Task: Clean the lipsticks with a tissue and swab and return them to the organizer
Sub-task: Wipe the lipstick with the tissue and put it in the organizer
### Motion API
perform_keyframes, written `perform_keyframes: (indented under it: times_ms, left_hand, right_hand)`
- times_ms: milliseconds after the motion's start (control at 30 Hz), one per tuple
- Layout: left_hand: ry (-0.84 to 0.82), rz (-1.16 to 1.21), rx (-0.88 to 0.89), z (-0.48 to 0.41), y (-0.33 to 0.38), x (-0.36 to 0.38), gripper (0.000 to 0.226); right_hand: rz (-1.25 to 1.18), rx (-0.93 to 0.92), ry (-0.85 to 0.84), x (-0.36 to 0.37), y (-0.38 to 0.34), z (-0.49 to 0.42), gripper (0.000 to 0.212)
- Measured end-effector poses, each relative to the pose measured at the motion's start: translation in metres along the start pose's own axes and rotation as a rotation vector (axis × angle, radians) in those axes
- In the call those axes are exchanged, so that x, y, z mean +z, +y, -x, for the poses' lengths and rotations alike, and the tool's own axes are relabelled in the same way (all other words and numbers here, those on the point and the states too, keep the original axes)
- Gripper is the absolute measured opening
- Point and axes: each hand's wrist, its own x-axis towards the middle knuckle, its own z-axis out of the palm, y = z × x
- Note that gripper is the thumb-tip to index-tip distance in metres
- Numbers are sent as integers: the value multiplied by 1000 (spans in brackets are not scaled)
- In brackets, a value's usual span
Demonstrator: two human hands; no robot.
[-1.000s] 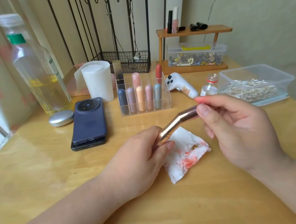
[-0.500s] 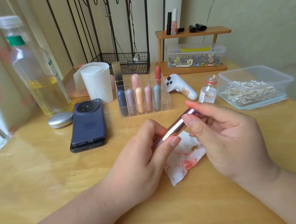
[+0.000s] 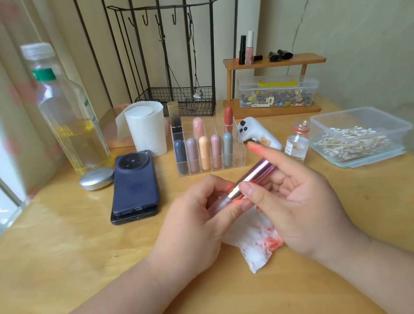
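A shiny pink metallic lipstick tube (image 3: pixel 254 177) is held between both hands above the table. My left hand (image 3: pixel 196 226) curls round its lower, translucent end. My right hand (image 3: pixel 296 205) pinches the metal part with thumb and fingers; its index finger sticks out with red on the tip. Under the hands lies a crumpled white tissue (image 3: pixel 257 247) stained red. The clear acrylic organizer (image 3: pixel 240 160) stands behind, holding several pastel lipsticks. A clear tub of cotton swabs (image 3: pixel 361 134) sits at the right.
Two stacked phones (image 3: pixel 133 185), a silver compact (image 3: pixel 97 178), a big bottle of yellow liquid (image 3: pixel 71 116) and a paper roll (image 3: pixel 148 127) stand at the left. A white controller (image 3: pixel 255 132), a small glass bottle (image 3: pixel 297 145), a wooden shelf (image 3: pixel 275 63) and a wire rack (image 3: pixel 180 99) are behind.
My hands have come closer together on the tube: the right hand slid down it toward the left hand, and the tube now tilts more steeply.
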Motion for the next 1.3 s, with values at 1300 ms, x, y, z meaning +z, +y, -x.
perform_keyframes:
  times_ms: [1300]
  left_hand:
    - [330,203,-257,-24,-31,-16,14]
  right_hand:
    - [1131,-165,-51,4,34,-197,48]
